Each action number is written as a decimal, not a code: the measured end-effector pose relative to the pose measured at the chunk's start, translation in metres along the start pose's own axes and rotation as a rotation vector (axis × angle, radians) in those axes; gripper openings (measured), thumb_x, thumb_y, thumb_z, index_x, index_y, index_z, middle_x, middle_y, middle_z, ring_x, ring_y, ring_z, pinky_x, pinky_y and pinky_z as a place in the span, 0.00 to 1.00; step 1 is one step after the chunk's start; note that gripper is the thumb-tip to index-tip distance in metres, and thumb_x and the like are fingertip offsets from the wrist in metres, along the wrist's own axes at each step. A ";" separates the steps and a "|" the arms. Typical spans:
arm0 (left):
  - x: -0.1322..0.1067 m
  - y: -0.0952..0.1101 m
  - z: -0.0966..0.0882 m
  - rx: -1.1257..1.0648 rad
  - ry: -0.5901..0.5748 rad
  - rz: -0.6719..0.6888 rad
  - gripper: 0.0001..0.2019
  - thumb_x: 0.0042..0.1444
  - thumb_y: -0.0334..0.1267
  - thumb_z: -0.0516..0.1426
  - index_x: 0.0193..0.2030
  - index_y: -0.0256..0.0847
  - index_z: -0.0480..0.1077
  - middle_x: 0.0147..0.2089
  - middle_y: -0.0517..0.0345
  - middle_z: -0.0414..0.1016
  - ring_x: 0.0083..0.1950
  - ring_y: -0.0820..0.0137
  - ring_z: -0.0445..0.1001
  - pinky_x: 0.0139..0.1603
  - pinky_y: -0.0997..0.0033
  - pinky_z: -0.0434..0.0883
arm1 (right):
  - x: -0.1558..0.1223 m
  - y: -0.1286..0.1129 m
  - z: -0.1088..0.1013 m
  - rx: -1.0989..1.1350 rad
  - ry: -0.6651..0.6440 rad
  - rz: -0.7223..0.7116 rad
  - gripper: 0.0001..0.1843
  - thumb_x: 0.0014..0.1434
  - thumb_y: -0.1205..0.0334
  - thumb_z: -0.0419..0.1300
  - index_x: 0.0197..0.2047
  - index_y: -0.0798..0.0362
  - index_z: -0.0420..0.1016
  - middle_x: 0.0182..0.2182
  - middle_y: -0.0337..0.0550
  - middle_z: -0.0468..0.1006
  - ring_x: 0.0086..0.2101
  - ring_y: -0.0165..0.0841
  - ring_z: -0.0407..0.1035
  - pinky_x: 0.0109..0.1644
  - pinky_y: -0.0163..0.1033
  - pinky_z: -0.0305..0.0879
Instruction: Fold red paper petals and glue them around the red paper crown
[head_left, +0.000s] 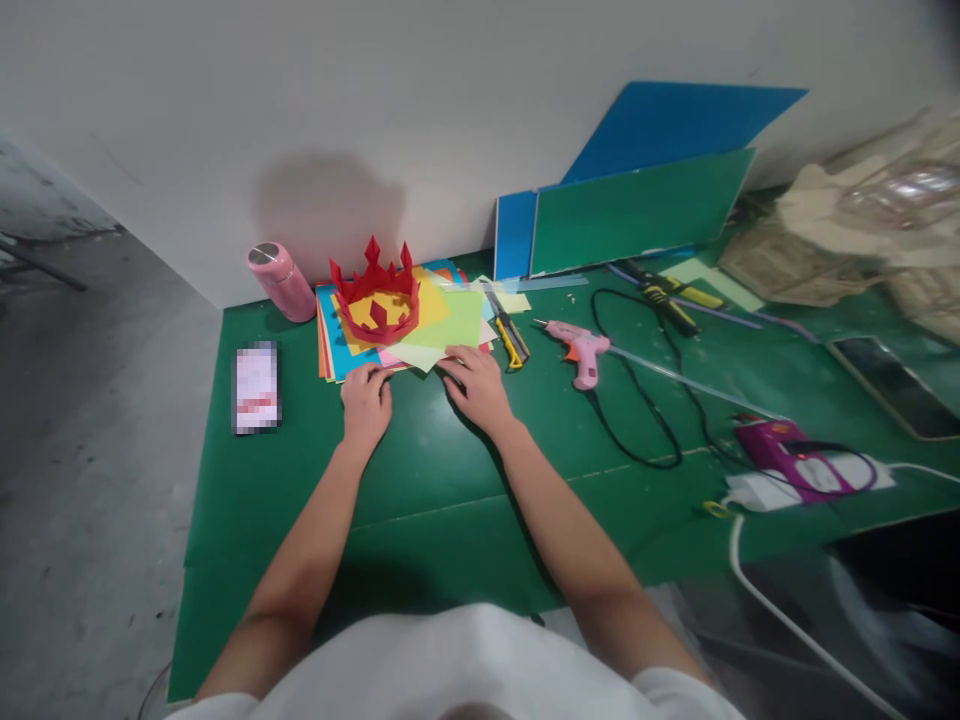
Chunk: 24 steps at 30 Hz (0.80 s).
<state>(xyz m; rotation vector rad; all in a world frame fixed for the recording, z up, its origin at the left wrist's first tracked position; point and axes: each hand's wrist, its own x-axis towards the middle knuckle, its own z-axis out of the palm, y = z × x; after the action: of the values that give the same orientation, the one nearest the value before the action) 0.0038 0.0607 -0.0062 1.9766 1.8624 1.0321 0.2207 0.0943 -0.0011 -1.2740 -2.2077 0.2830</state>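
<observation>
A stack of coloured paper (339, 335) lies near the wall, its sheets fanned unevenly. On it stands a red folded-paper crown (379, 322) with pointed tips. My left hand (366, 403) rests at the front edge of the stack, fingers slightly bent and apart, holding nothing I can see. My right hand (478, 392) lies with fingers spread, their tips on or beside the near edge of a light green sheet (461, 318). Just right of the stack is a yellow and black utility knife (510, 335). Further right lies a pink glue gun (581, 348) with its black cord.
A pink flask (283, 285) stands back left, with a blurred-out phone-sized object (256, 388) before it. Blue and green boards (637, 215) lean on the wall. Rightward are pliers (664, 300), a purple power strip (799, 462), a dark phone (892, 385) and brown wrapped bundles (787, 262).
</observation>
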 end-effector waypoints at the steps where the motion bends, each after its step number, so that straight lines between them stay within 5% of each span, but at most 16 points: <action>1: 0.001 0.000 0.000 -0.006 0.001 -0.002 0.12 0.56 0.31 0.53 0.43 0.43 0.75 0.49 0.45 0.71 0.54 0.53 0.68 0.58 0.49 0.62 | 0.000 0.000 0.000 -0.012 0.000 0.006 0.16 0.61 0.65 0.54 0.50 0.50 0.76 0.55 0.48 0.74 0.56 0.43 0.64 0.59 0.53 0.58; 14: 0.002 0.004 0.001 0.038 0.035 -0.109 0.11 0.55 0.32 0.55 0.45 0.41 0.71 0.52 0.41 0.65 0.57 0.49 0.63 0.60 0.44 0.58 | 0.008 -0.008 0.004 -0.003 0.014 0.091 0.22 0.63 0.64 0.50 0.60 0.49 0.68 0.58 0.47 0.72 0.58 0.42 0.62 0.61 0.54 0.49; 24: 0.003 0.009 -0.002 0.108 -0.008 -0.094 0.07 0.56 0.30 0.53 0.39 0.42 0.71 0.52 0.44 0.70 0.57 0.48 0.63 0.57 0.44 0.58 | 0.014 -0.008 0.006 0.010 0.013 0.125 0.26 0.63 0.67 0.46 0.63 0.51 0.64 0.60 0.50 0.70 0.58 0.41 0.63 0.62 0.52 0.49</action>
<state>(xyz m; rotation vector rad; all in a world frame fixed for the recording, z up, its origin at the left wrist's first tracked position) 0.0096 0.0613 0.0022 1.9266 2.0249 0.9145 0.2060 0.1030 0.0024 -1.4065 -2.1166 0.3327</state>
